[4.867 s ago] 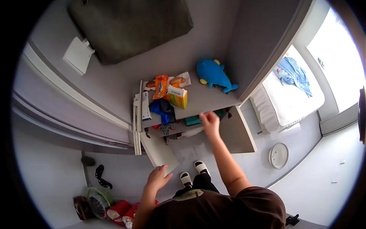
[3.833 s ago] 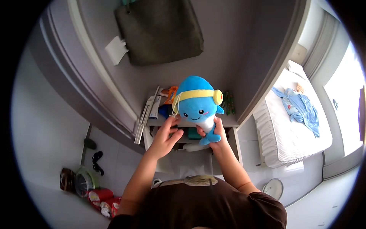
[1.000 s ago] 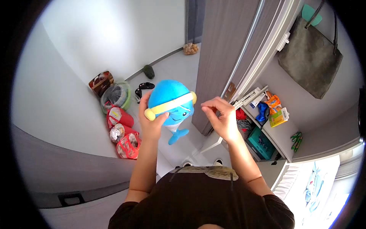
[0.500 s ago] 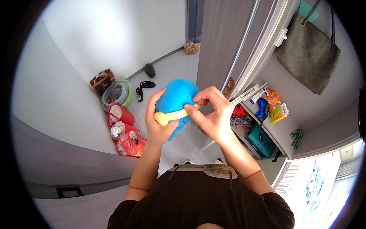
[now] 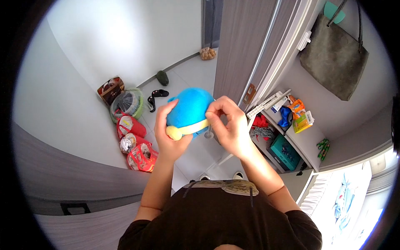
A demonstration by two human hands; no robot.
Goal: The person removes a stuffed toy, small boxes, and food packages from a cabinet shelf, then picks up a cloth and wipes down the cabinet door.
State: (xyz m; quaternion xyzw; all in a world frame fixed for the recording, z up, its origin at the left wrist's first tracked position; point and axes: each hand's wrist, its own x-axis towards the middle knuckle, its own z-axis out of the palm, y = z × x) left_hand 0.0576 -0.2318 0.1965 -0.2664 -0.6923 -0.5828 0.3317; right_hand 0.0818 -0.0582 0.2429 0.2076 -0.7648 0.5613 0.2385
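Note:
A round blue plush toy (image 5: 190, 106) with a yellow band and a yellow knob at its lower left is held up in front of me. My left hand (image 5: 166, 131) wraps round its left side, fingers behind and thumb beneath the knob. At the toy's right edge, by the end of the band, my right hand (image 5: 228, 125) is closed in a pinch of thumb and forefinger. What exactly lies between those fingertips is hidden. Just below the toy's right side shows a small pale round disc (image 5: 209, 134), perhaps a suction cup.
Red bags (image 5: 141, 157), a green-rimmed basket (image 5: 127, 104), black shoes (image 5: 159, 93) and a dark green melon-like object (image 5: 162, 77) lie along the left wall. To the right are an open cabinet shelf (image 5: 306, 143) with packets and a hanging grey bag (image 5: 333, 54).
My right hand has shifted from the front of the yellow band to the toy's right edge. The toy has turned slightly, and the pale disc now shows beneath it.

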